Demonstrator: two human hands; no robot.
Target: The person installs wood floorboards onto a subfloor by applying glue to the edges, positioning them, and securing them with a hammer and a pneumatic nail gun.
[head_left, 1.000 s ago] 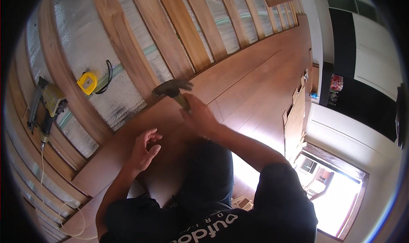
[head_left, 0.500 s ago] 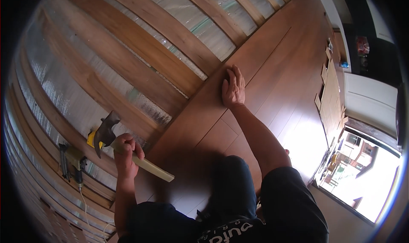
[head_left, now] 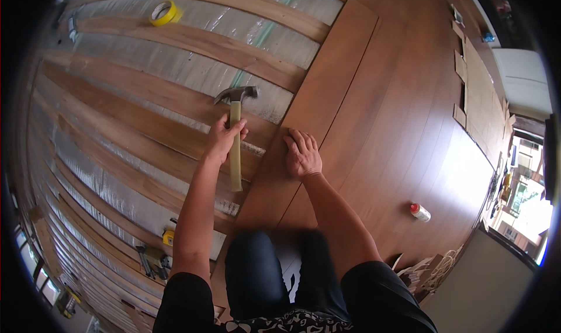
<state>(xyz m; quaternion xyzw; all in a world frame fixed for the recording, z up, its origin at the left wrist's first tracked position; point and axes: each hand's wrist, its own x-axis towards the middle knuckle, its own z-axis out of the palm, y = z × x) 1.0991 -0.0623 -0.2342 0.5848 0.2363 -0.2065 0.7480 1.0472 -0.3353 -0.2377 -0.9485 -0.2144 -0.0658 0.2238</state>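
My left hand (head_left: pixel 222 139) is closed around the pale handle of a claw hammer (head_left: pixel 235 158). The hammer hangs over the wooden battens (head_left: pixel 198 41), its dark metal head at the far end and the handle's butt toward me. Just right of it, my right hand (head_left: pixel 304 153) rests palm down on a reddish-brown floorboard (head_left: pixel 327 82), close to the board's exposed left edge. Its fingers are a little bent and hold nothing. Silvery foil sheeting (head_left: pixel 277 23) shows between the battens.
A yellow tape roll (head_left: pixel 173 14) lies at the far left. Near my left arm are a yellow tape measure (head_left: pixel 168 238) and a nail gun (head_left: pixel 156 260). On the laid boards to the right stands or lies a red-capped white bottle (head_left: pixel 419 212); cardboard (head_left: pixel 464 87) lies beyond.
The hammer has come up from the lower left toward my right hand, its head now pointing away from me. My right hand still lies on the floorboard. The view has turned.
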